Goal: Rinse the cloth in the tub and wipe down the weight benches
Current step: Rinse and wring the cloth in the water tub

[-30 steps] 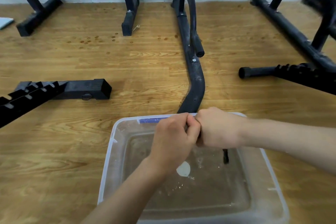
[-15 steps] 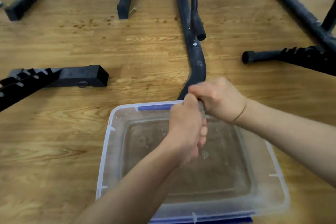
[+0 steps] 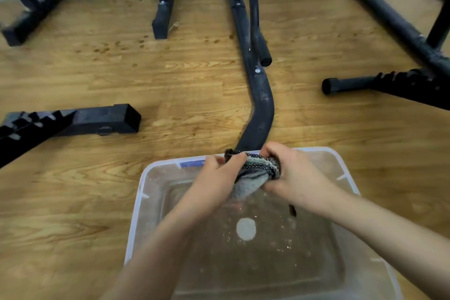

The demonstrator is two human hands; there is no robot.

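A grey cloth with a dark knitted edge is bunched between both my hands above the far side of the tub. My left hand grips its left end and my right hand grips its right end. The clear plastic tub sits on the wooden floor in front of me and holds shallow murky water with a pale round patch. A dark strip of cloth hangs below my right wrist.
Black weight-bench frames lie around: a curved bar straight beyond the tub, a notched square beam at left, a tube foot at right, and upright legs along the white wall.
My fists were pressed together around the cloth; now they have moved apart and the grey cloth shows between them. The view has tilted back up toward the wall.
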